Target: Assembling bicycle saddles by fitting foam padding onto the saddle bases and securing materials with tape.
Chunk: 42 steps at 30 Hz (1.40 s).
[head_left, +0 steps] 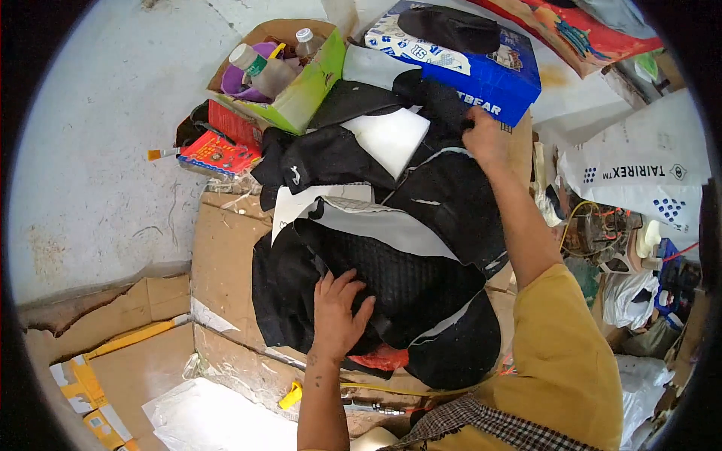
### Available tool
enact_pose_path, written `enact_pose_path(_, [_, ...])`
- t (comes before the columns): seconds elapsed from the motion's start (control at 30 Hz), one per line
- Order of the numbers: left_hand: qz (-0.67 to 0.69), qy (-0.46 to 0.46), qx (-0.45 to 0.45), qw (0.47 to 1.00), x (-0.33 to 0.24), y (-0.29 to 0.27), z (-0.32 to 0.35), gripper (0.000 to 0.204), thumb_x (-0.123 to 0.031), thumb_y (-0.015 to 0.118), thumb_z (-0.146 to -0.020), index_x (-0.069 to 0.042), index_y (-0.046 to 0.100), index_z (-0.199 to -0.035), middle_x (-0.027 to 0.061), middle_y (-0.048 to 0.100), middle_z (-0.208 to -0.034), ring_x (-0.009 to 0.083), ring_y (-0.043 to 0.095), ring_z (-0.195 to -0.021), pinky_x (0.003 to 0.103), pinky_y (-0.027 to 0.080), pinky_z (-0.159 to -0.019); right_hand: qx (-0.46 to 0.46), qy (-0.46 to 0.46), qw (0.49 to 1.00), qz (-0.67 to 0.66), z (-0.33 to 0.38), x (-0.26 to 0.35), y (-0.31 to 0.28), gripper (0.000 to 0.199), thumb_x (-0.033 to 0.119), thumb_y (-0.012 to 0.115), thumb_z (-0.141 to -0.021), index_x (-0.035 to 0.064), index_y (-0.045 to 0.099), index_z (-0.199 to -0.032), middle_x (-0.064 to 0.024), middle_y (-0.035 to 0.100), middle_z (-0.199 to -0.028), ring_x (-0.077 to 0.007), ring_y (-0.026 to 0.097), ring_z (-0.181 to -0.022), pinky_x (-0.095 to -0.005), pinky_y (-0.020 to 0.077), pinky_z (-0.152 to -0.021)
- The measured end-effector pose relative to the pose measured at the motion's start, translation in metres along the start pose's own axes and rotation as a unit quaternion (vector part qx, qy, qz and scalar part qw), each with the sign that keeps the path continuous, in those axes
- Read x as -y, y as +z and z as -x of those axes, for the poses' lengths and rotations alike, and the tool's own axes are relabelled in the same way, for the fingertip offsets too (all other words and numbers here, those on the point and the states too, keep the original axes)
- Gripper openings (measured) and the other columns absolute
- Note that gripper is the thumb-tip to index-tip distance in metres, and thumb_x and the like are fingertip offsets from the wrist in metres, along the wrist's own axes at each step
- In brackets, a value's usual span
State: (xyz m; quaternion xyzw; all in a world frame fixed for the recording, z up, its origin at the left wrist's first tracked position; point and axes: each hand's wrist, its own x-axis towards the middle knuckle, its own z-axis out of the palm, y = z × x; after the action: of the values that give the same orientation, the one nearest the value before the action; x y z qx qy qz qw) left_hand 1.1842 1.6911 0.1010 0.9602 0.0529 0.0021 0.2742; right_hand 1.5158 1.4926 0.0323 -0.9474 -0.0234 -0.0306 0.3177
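Several black fabric pieces [459, 199] lie overlapped on a cardboard-covered surface in front of me, some showing white or grey undersides. On the nearer pile, my left hand [340, 312] rests with fingers apart, touching a quilted-looking black piece [391, 263]. My right hand [485, 139] reaches far right, beside the blue box, its fingers curled on the edge of a black fabric piece [440, 105]. Between the dark pieces sits a white foam-like sheet [387, 139]. A white card [293, 204] sticks out at the left of the pile.
The blue box [489, 86] carries a black piece on top. To its left stands a green carton [323, 83] with bottles. A brush [162, 154] pokes out of a small red box [222, 150]. A yellow hose [421, 389] crosses in front. Cluttered tools and bags fill the right side.
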Motion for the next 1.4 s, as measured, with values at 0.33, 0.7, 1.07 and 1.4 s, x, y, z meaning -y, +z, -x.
enact_pose_path(0.33, [-0.005, 0.003, -0.016, 1.000, -0.003, 0.004, 0.002, 0.025, -0.015, 0.065, -0.072, -0.003, 0.059, -0.092, 0.0148, 0.055, -0.110, 0.0395, 0.044, -0.106, 0.048, 0.031, -0.095, 0.026, -0.385, 0.915, -0.119, 0.057, 0.078, 0.060, 0.026, 0.012, 0.062, -0.068, 0.0033, 0.057, -0.093, -0.0150, 0.056, -0.096, -0.0336, 0.051, -0.094, -0.0403, 0.0417, -0.082])
enact_pose_path(0.7, [-0.039, -0.011, 0.005, 0.999, -0.012, 0.020, 0.031, 0.027, -0.019, 0.065, -0.071, -0.003, 0.058, -0.092, 0.0159, 0.055, -0.105, 0.0392, 0.045, -0.104, 0.048, 0.033, -0.091, 0.464, -0.462, 0.702, -0.280, 0.166, 0.122, 0.048, 0.023, 0.010, 0.054, -0.075, 0.0037, 0.059, -0.097, -0.0142, 0.059, -0.095, -0.0309, 0.054, -0.091, -0.0393, 0.0435, -0.080])
enact_pose_path(1.07, [-0.031, -0.038, 0.011, 0.999, -0.018, 0.025, 0.037, 0.028, -0.021, 0.064, -0.073, -0.003, 0.058, -0.095, 0.0146, 0.053, -0.113, 0.0374, 0.042, -0.111, 0.050, 0.028, -0.097, 0.154, -0.396, 0.902, -0.079, 0.115, 0.113, 0.052, 0.052, -0.006, 0.051, -0.071, 0.0004, 0.041, -0.122, -0.0208, 0.027, -0.135, -0.0361, 0.036, -0.118, -0.0405, 0.0336, -0.098])
enact_pose_path(1.4, [0.006, -0.024, -0.047, 0.999, -0.012, 0.030, 0.025, 0.026, -0.008, 0.064, -0.067, -0.005, 0.057, -0.092, 0.0124, 0.057, -0.100, 0.0349, 0.048, -0.100, 0.047, 0.033, -0.093, 0.084, -0.366, 0.924, 0.075, 0.055, 0.090, 0.065, 0.013, 0.005, 0.062, -0.070, 0.0028, 0.060, -0.083, -0.0146, 0.057, -0.090, -0.0315, 0.051, -0.092, -0.0371, 0.0435, -0.076])
